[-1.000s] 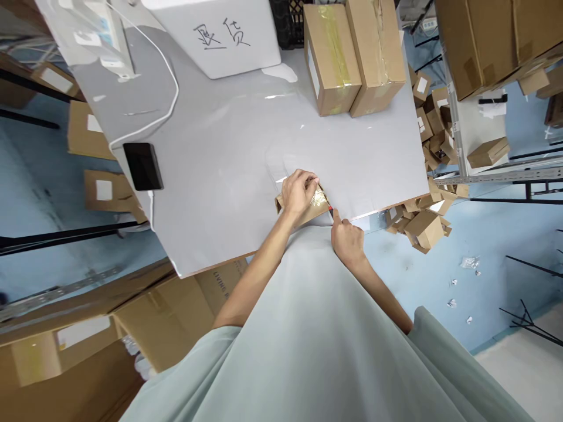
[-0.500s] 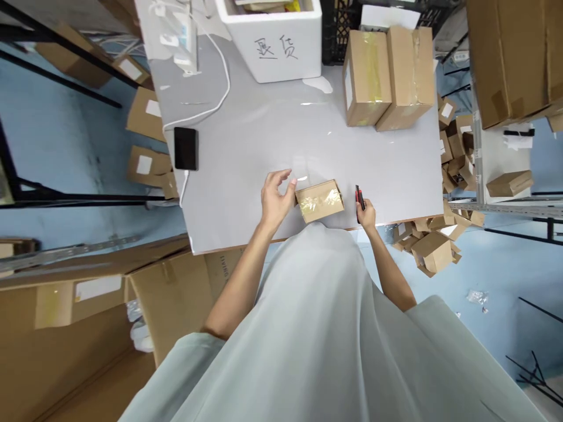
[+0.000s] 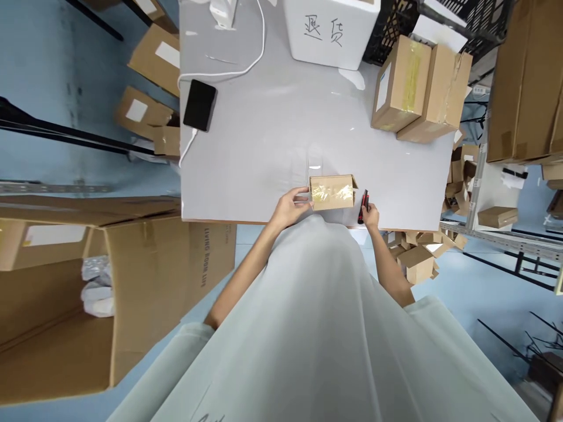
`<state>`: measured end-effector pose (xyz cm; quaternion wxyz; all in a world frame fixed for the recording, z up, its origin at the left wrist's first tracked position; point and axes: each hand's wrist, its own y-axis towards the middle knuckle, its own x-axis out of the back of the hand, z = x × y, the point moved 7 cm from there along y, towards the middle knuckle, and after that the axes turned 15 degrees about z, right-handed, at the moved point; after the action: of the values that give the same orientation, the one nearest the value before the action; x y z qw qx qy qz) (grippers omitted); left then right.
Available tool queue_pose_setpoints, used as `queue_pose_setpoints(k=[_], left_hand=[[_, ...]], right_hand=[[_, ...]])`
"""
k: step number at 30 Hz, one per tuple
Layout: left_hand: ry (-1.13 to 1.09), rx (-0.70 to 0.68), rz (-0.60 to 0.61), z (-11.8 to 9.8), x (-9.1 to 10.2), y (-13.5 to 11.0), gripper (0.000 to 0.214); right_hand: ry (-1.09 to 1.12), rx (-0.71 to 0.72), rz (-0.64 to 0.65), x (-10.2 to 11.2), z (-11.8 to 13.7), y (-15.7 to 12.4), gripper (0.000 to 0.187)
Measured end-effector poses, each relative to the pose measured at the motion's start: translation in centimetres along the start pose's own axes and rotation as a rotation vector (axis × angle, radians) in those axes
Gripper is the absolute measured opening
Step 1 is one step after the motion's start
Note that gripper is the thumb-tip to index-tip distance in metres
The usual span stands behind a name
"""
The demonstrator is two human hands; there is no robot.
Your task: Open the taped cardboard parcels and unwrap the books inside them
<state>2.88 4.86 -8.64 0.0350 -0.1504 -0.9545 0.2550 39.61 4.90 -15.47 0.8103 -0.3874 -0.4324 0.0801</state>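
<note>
A small cardboard box (image 3: 332,193) with shiny clear tape along its top lies near the table's front edge, with a flap sticking out slightly at its right end. My left hand (image 3: 290,209) is at the box's left end, fingers apart and their tips at or touching its side. To the right of the box, my right hand (image 3: 370,217) is closed around a red and black box cutter (image 3: 364,206), which points away from me. Whether its blade is out is too small to tell.
Two taped cartons (image 3: 402,85) stand at the back right of the table (image 3: 272,135), by a black crate (image 3: 391,32). A white bin (image 3: 332,35) with handwriting stands at the back. On the left lies a phone (image 3: 200,105) with a white cable. A large open carton (image 3: 149,281) is at lower left.
My left hand's fingers have come to the box's left end, and the box now lies straighter to the table edge. My right hand keeps the box cutter. The camera view has turned.
</note>
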Motion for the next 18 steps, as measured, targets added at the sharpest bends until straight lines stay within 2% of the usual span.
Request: queue_pose_setpoints(k=[4,6,9,11,13,15,18], left_hand=[[-0.021,-0.003,-0.014,0.0,-0.3,0.0,0.060],[0.006,-0.002,-0.025,-0.1,-0.5,0.0,0.062],[0.047,0.004,-0.004,-0.3,-0.8,0.1,0.066],[0.059,-0.010,0.023,-0.5,-1.0,0.2,0.066],[0.078,-0.032,0.035,-0.9,-1.1,0.3,0.066],[0.134,-0.048,0.016,-1.4,-1.1,0.3,0.066],[0.274,-0.057,-0.034,-2.3,-1.3,0.3,0.065]], right_hand=[[-0.033,0.019,-0.059,1.7,2.3,-1.5,0.046],[-0.039,0.152,-0.134,3.0,5.4,-3.3,0.053],[-0.138,0.447,-0.248,4.0,12.2,-7.1,0.059],[-0.316,0.532,-0.229,3.0,16.3,-8.9,0.059],[-0.459,0.527,-0.175,1.6,19.1,-9.7,0.058],[-0.536,0.489,-0.148,0.7,20.3,-9.8,0.057],[-0.564,0.451,-0.162,0.2,20.6,-9.7,0.057]])
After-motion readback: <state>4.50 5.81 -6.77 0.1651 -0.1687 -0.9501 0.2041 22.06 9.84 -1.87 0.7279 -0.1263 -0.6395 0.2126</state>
